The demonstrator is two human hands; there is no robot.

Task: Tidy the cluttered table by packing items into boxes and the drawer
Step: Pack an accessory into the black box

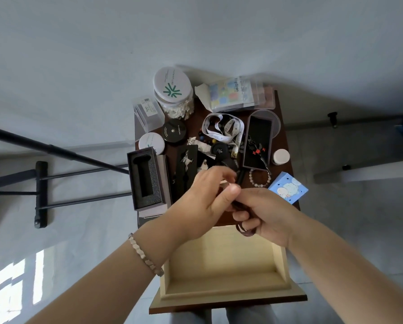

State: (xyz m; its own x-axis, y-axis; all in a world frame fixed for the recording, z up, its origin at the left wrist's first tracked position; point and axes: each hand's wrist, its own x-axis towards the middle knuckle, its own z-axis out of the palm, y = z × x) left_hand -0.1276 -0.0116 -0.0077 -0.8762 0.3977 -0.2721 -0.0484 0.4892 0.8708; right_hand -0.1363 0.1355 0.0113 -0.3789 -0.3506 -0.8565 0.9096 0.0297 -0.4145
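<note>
Both hands meet over the front of the small dark table (286, 141), above the open pale wooden drawer (221, 274). My right hand (263, 213) grips a dark looped cord or strap (246, 231) that hangs below its fingers. My left hand (202, 204) pinches the same dark item near its upper end (240, 177). An open black box with a foam insert (145, 177) sits at the table's left edge. A second open dark box (258, 141) lies at the right, with a small dark trinket with red parts in it.
A cotton-swab jar (173, 93), round compacts (173, 130), a white ribbon (223, 128), a bead bracelet (260, 178), a blue carton (288, 187), a small white jar (281, 156) and flat packets (233, 93) crowd the tabletop. A black metal stand (41, 190) is on the left.
</note>
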